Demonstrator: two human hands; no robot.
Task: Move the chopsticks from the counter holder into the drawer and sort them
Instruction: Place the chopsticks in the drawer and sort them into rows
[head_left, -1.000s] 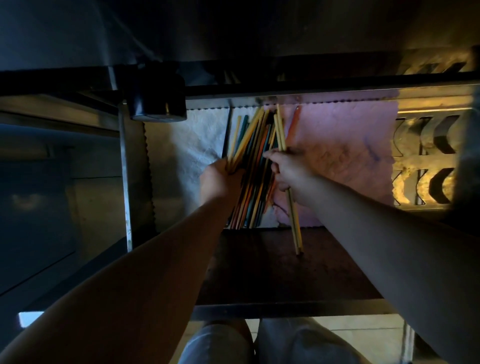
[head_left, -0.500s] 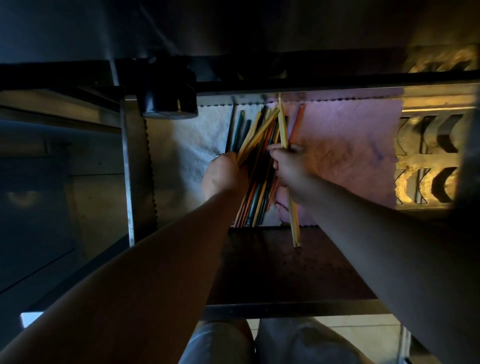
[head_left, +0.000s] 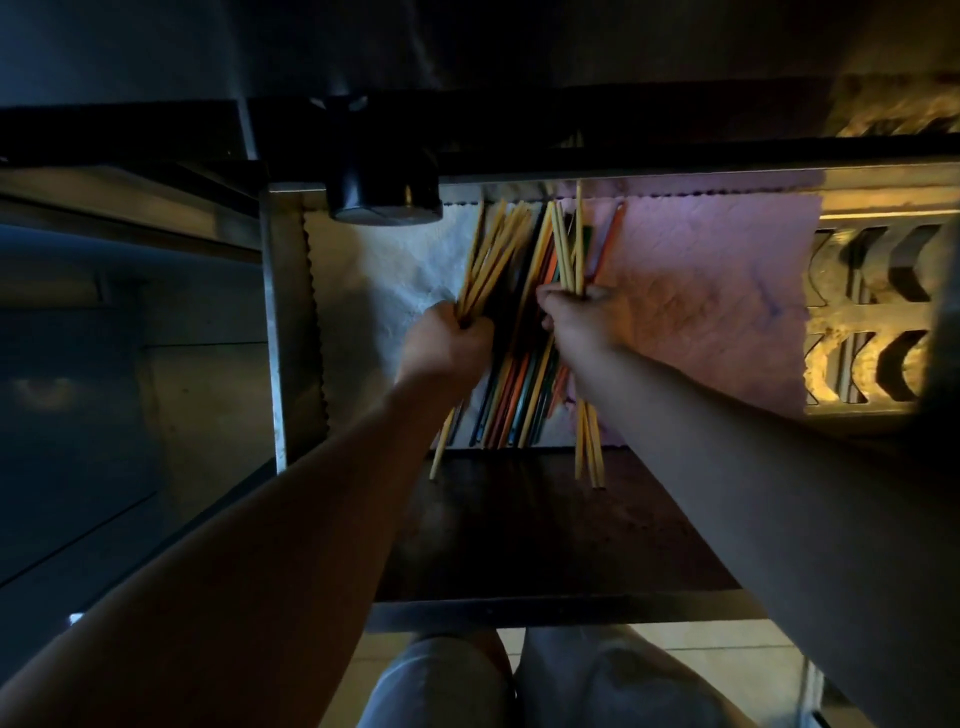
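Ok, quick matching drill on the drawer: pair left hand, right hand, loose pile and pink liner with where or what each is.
1. left hand
2. right hand
3. loose pile
4. pink liner

a. lies between the two hands
b. covers the drawer floor on the right
c. grips a yellow bunch over the white liner
d. grips yellow sticks at the pink edge

Pairs: 1-c, 2-d, 3-a, 4-b

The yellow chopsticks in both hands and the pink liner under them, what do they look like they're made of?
The yellow chopsticks look like painted wood or plastic, smooth and evenly coloured; the dim light leaves that open. The left hand and the right hand each hold a bunch. The pink liner looks like soft quilted paper or cloth, going by its embossed, wrinkled surface and wavy edge.
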